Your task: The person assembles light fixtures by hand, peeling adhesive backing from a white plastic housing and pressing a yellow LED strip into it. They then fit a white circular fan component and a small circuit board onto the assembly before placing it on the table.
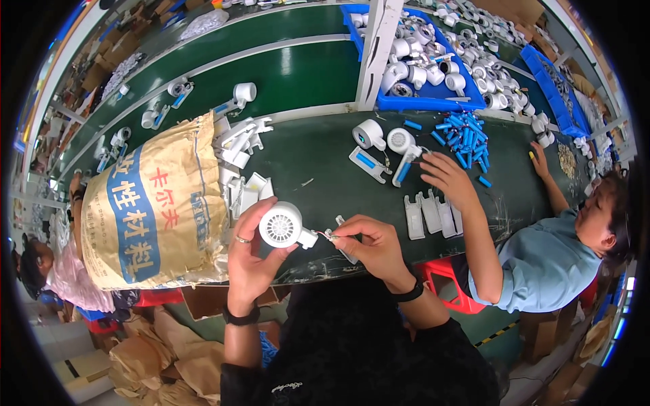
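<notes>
My left hand [252, 249] grips a white handheld fan head [281, 225] with a round slotted grille and a short neck. Thin wires [322, 235] run out of the neck toward my right hand [369, 245], whose fingertips pinch them; what is at their ends is too small to make out. Partly hidden behind the right hand, a white plastic piece [340, 221] lies on the green table. White handle shells [254, 187] spill from a large tan sack [160, 203] beside my left hand.
At right a co-worker's hand [450, 177] reaches over a fan head [401, 141] with an open handle. Blue cylindrical batteries [467, 139] lie heaped behind it. Handle shells [430, 212] lie in a row nearer me. A blue tray [433, 103] of fan heads stands beside a white post [376, 57].
</notes>
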A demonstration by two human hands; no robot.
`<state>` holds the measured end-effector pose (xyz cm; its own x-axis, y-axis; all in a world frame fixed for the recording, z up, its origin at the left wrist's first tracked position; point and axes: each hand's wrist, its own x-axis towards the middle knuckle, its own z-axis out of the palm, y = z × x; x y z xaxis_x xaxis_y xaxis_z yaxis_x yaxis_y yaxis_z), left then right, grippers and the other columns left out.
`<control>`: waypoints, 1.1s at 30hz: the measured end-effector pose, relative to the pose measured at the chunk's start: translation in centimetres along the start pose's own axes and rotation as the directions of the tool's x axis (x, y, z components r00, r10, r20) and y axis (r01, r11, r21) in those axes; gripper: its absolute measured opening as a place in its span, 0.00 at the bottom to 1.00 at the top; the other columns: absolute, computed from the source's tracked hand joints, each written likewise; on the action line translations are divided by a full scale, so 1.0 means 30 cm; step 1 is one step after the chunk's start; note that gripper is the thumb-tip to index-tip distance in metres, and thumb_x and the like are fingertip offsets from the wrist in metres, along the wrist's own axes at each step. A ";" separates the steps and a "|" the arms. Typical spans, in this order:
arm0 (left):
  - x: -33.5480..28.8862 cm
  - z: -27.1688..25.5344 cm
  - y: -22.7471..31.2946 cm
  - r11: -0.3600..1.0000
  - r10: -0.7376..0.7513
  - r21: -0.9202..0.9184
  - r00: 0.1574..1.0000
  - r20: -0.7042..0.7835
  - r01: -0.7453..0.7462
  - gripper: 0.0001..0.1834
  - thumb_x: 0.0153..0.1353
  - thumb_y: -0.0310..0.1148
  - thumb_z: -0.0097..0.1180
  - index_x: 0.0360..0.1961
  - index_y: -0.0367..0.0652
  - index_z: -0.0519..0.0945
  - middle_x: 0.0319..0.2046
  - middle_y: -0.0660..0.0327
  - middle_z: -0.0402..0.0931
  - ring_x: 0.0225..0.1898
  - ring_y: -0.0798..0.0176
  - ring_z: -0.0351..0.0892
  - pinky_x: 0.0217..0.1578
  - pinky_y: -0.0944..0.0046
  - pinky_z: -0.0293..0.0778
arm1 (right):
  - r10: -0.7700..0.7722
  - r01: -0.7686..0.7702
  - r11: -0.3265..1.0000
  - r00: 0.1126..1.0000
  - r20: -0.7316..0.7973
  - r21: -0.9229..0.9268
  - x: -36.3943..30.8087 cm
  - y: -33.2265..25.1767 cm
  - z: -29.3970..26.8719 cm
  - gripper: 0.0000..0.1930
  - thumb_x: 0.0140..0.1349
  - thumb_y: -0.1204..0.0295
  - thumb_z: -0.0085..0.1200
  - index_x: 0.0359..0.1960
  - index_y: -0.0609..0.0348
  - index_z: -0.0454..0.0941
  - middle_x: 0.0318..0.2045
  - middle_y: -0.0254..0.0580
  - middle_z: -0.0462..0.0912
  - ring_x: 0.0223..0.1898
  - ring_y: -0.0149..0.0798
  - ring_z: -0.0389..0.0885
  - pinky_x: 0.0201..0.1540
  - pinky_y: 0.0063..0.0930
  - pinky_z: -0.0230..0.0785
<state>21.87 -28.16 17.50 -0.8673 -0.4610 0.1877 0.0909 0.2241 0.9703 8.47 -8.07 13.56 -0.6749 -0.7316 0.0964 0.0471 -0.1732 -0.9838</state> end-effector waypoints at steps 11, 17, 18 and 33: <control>0.009 -0.009 0.015 0.997 0.066 0.048 0.997 0.039 -0.068 0.42 0.48 0.13 0.70 0.66 0.40 0.69 0.65 0.53 0.67 0.65 0.56 0.70 0.65 0.56 0.67 | 0.047 -0.044 0.996 0.999 -0.028 0.078 -0.014 -0.008 0.012 0.07 0.62 0.84 0.61 0.41 0.69 0.85 0.40 0.45 0.84 0.41 0.33 0.82 0.45 0.24 0.75; 0.006 -0.014 0.020 0.995 0.075 0.067 0.996 0.053 -0.079 0.42 0.47 0.11 0.68 0.66 0.40 0.69 0.65 0.52 0.67 0.66 0.55 0.69 0.66 0.56 0.67 | 0.040 -0.038 0.995 0.999 -0.025 0.093 -0.018 0.004 0.015 0.07 0.62 0.84 0.61 0.41 0.68 0.85 0.39 0.45 0.84 0.39 0.34 0.83 0.44 0.26 0.76; 0.005 -0.015 0.022 0.991 0.080 0.102 0.995 0.059 -0.086 0.42 0.47 0.11 0.68 0.66 0.40 0.69 0.65 0.52 0.67 0.65 0.55 0.70 0.65 0.56 0.68 | 0.046 -0.044 0.992 0.999 -0.019 0.115 -0.018 0.006 0.015 0.07 0.62 0.84 0.61 0.41 0.68 0.85 0.39 0.45 0.84 0.39 0.34 0.83 0.44 0.26 0.76; 0.020 -0.012 0.055 0.967 0.092 0.231 0.993 0.078 -0.108 0.40 0.48 0.16 0.71 0.65 0.45 0.72 0.63 0.54 0.70 0.64 0.56 0.71 0.63 0.58 0.70 | 0.103 -0.094 0.971 0.994 -0.030 0.218 -0.016 0.020 0.011 0.06 0.62 0.83 0.61 0.41 0.69 0.85 0.38 0.45 0.84 0.37 0.33 0.82 0.41 0.25 0.74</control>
<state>21.66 -28.38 19.27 -0.8908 -0.3701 0.2635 0.0679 0.4649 0.8827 9.06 -8.04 12.97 -0.6884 -0.7253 -0.0097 0.2696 -0.2434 -0.9317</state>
